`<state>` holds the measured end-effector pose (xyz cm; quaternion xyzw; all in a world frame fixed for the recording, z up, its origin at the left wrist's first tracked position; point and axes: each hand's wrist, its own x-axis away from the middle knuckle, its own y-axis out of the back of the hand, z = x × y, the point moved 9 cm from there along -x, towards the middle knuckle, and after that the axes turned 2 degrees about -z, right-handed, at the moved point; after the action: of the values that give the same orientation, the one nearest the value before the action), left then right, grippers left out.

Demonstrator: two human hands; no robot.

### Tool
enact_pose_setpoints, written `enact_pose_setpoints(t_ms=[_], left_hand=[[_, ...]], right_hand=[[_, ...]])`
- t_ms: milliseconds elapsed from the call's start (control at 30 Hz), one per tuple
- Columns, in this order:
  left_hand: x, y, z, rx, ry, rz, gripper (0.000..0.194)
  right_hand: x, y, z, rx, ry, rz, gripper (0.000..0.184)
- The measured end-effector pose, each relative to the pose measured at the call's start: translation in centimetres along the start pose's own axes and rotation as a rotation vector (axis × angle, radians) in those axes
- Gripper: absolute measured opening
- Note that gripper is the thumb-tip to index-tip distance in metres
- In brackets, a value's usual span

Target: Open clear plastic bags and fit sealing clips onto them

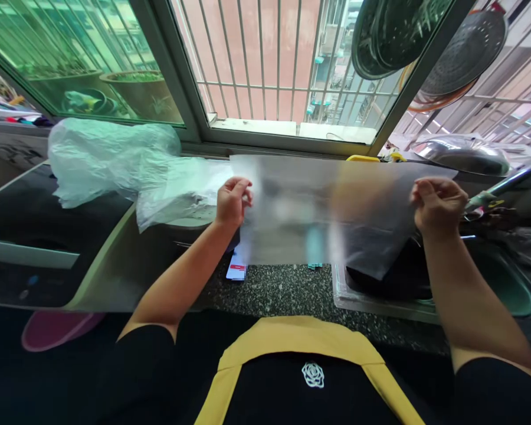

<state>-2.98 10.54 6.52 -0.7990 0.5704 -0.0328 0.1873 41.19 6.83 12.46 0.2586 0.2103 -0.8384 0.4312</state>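
Note:
A thin translucent sheet (292,206) is stretched between my two hands above the counter. My left hand (232,202) pinches its left side, and my right hand (440,203) grips the right end with the fingers curled in. Whether the sheet is paper or plastic I cannot tell. Blurred shapes show through it, among them a yellowish round one and a small teal one. Beneath its lower left edge, part of a phone (236,265) with a lit screen pokes out. A dark tray or pan (389,283) lies partly covered under the right half.
Crumpled plastic bags (115,159) lie by the window, left of the sheet. A printer-like machine (30,248) stands far left, a sink (504,277) far right. Speckled counter (278,295) shows in front. Strainers (462,53) hang upper right; a pink basin (57,330) sits low left.

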Motion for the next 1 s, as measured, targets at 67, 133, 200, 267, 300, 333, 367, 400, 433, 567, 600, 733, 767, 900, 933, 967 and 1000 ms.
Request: enact_pose_setpoints(t_ms=[67,133,200,267,300,333,367,400,433,567,600,733,767,900,933,967,1000], left_hand=[[0.8,0.1,1.4,-0.010,0.045,0.002,0.016],[1.2,0.5,2.4,-0.032,0.057,0.013,0.015],[1.3,1.2,3.1,-0.071,0.032,0.019,0.017],[1.2,2.3,3.0,-0.140,-0.039,0.012,0.020],[1.1,2.9,2.4,-0.186,-0.107,-0.011,0.021],[1.1,3.6,1.5,-0.245,-0.204,-0.050,0.022],[1.3,4.1,0.1,-0.315,-0.332,-0.100,0.023],[1.8,4.4,-1.6,-0.395,-0.480,-0.150,0.025],[2.5,4.1,-3.3,-0.479,-0.634,-0.182,0.028],[4.4,-1.6,-5.5,-0.715,-0.954,0.111,0.027],[4.6,-3.5,-4.8,-0.723,-0.939,0.260,0.025],[6.3,-9.2,-0.4,-0.665,-0.767,0.710,0.030],[6.9,-10.0,0.7,-0.655,-0.729,0.758,0.031],[9.1,-11.6,3.2,-0.638,-0.650,0.834,0.035],[9.5,-11.8,3.5,-0.638,-0.637,0.846,0.037],[9.9,-11.8,3.7,-0.639,-0.625,0.855,0.038],[10.1,-11.9,3.8,-0.642,-0.616,0.858,0.040]], right_hand=[[0.0,-0.1,-0.3,0.007,-0.009,-0.019,0.032],[0.2,-0.2,-0.5,0.026,-0.002,-0.022,0.028],[0.4,-0.1,-0.6,0.058,0.013,-0.026,0.025],[0.8,-0.1,-0.6,0.090,0.016,-0.020,0.024],[1.0,-0.2,-0.6,0.102,0.014,-0.011,0.023],[1.2,-0.3,-0.5,0.113,0.011,0.003,0.023],[1.5,-0.4,-0.3,0.123,0.007,0.018,0.023],[1.7,-0.6,-0.2,0.133,0.001,0.035,0.024],[1.9,-0.7,0.1,0.144,-0.004,0.051,0.024],[2.4,-1.6,1.2,0.159,-0.025,0.108,0.025],[2.5,-1.8,1.5,0.154,-0.031,0.120,0.025],[2.9,-2.6,2.6,0.159,-0.022,0.165,0.021],[2.9,-2.8,2.9,0.165,-0.009,0.170,0.020],[2.9,-3.3,3.9,0.196,0.038,0.179,0.016],[2.8,-3.5,4.0,0.208,0.050,0.186,0.017],[2.8,-3.7,4.2,0.218,0.065,0.193,0.017],[2.7,-3.9,4.4,0.226,0.082,0.199,0.017]])
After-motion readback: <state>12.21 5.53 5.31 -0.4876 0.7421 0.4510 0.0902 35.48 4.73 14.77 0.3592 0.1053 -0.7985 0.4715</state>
